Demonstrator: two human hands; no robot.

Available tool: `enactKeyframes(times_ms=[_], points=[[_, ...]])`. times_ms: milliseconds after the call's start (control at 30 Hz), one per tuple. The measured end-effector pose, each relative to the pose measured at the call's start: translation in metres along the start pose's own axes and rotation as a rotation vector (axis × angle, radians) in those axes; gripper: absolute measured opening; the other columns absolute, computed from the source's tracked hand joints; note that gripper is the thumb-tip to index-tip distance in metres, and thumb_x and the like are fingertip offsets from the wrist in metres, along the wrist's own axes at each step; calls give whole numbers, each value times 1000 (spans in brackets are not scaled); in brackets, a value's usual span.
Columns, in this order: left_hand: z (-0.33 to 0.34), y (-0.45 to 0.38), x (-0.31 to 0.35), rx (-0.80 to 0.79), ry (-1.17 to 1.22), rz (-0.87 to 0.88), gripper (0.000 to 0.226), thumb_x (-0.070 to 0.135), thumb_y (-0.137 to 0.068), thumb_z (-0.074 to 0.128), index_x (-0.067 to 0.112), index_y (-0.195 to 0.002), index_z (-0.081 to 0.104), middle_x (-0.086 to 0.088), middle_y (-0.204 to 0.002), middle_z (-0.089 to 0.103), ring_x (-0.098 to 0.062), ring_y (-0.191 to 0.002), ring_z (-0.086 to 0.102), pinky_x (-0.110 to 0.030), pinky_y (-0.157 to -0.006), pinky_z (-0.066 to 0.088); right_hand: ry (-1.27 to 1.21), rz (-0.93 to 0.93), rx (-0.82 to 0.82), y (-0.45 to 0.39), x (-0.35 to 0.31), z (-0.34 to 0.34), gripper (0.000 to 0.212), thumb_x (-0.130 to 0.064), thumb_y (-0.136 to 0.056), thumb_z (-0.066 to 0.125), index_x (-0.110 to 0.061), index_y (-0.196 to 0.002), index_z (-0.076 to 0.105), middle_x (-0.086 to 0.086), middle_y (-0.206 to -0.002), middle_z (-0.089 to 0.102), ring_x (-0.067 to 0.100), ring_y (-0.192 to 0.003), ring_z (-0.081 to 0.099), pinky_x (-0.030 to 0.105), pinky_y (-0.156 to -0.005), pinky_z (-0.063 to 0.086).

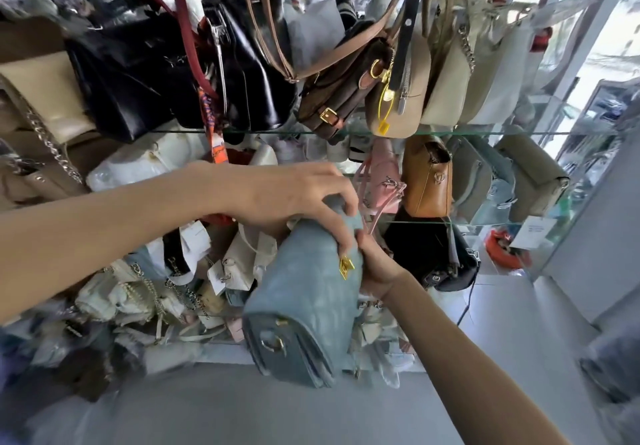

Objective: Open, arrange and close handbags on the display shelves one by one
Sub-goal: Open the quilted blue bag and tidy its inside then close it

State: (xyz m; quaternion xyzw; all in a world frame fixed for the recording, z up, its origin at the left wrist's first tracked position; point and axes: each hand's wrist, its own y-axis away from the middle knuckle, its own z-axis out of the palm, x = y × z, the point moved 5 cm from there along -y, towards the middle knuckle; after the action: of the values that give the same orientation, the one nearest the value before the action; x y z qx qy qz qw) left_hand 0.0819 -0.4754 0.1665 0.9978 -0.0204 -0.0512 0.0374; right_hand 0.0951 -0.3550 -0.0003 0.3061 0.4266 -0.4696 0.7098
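1. Blue quilted leather is what both hands are on: a light-blue handbag (304, 302) held out in front of the shelves, low in the centre of the frame, its near end pointing down toward the floor.
2. At the middle of the frame the left hand (304, 198) curls over the bag's top end and grips it, fingertips reaching down close to the gold clasp (346, 266).
3. Just right of the clasp, the right hand (377, 264) holds the bag's far side from beneath, fingers wrapped around the edge.
4. Judging by the flap lying flat and the clasp sitting in place, this bag looks shut, either finished or not yet opened; I cannot tell which.
5. Plenty seems left: the glass shelf (485, 132) across the upper frame carries black, brown and beige bags leaning on each other, and the lower left is a jumble of pale bags with chain straps.
6. White paper tags (531, 233) hang at right of centre and lower left, and a yellow tag (382, 128) dangles from a beige bag; the printing is too small to read, and no brand name is legible.
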Motion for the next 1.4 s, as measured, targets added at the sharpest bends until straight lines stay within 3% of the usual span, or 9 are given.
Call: enactKeyframes(times_ms=[133, 200, 267, 367, 533, 667, 800, 1067, 1400], points=[[-11, 15, -25, 12, 194, -363, 47, 29, -93, 75, 55, -129, 59, 13, -153, 41, -12, -137, 44, -41, -113, 41, -118, -60, 129, -5, -14, -1, 84, -62, -54, 94, -19, -124, 75, 13, -130, 71, 27, -120, 68, 43, -99, 57], [-8, 24, -42, 7, 420, -576, 36, 60, -96, 61, 57, -132, 56, 28, -137, 53, -5, -123, 57, -39, -109, 47, -161, -91, 190, -6, -17, 1, 97, -61, -59, 92, -14, -139, 63, 15, -139, 65, 30, -128, 63, 43, -98, 57], [-1, 32, -58, -47, 530, -634, 44, 46, -103, 59, 57, -144, 45, 36, -121, 55, -2, -102, 66, -25, -92, 56, -181, -138, 246, -6, -20, -1, 106, -60, -59, 92, -11, -146, 55, 16, -141, 63, 31, -131, 61, 44, -99, 57], [4, 52, -73, 0, 744, -795, 34, 24, -108, 51, 28, -142, 56, 21, -109, 67, -2, -92, 70, -13, -74, 54, -169, -255, 328, 0, -33, -8, 109, -53, -59, 96, -10, -148, 50, 20, -142, 61, 36, -131, 60, 52, -106, 52], [23, 66, -84, 21, 1250, -879, 83, 84, -76, 61, 21, -129, 64, -3, -113, 76, -23, -105, 73, -38, -89, 58, -73, -364, 473, 18, -51, -23, 96, -30, -56, 99, -16, -139, 53, 10, -123, 71, 28, -108, 72, 53, -96, 58], [46, 52, -81, -10, 894, -843, 87, 46, -61, 97, 40, -135, 50, 9, -130, 64, -10, -115, 67, -27, -93, 57, -108, -353, 523, 23, -44, -26, 80, -13, -70, 90, -13, -139, 50, 1, -105, 78, 24, -99, 76, 51, -90, 61], [61, 40, -76, 9, 820, -822, 86, 37, -66, 96, 42, -137, 47, 16, -122, 64, -1, -106, 65, -16, -81, 54, -176, -286, 549, 23, -22, -38, 74, -17, -70, 90, -16, -135, 54, 10, -121, 72, 28, -109, 73, 57, -97, 57], [69, 39, -88, -32, 844, -836, 83, 39, -68, 95, 37, -136, 47, 10, -125, 65, -7, -109, 66, -29, -93, 58, -244, -265, 598, 16, 0, -45, 84, -28, -67, 95, -14, -139, 54, 14, -132, 69, 31, -118, 69, 57, -97, 56], [96, 35, -91, 521, 787, -1235, 73, 49, -65, 89, 35, -119, 42, 7, -104, 56, -11, -91, 55, -33, -73, 47, -254, -100, 797, -52, 19, -7, 87, -40, -73, 91, -21, -142, 43, 9, -134, 64, 30, -114, 69, 63, -88, 58]])
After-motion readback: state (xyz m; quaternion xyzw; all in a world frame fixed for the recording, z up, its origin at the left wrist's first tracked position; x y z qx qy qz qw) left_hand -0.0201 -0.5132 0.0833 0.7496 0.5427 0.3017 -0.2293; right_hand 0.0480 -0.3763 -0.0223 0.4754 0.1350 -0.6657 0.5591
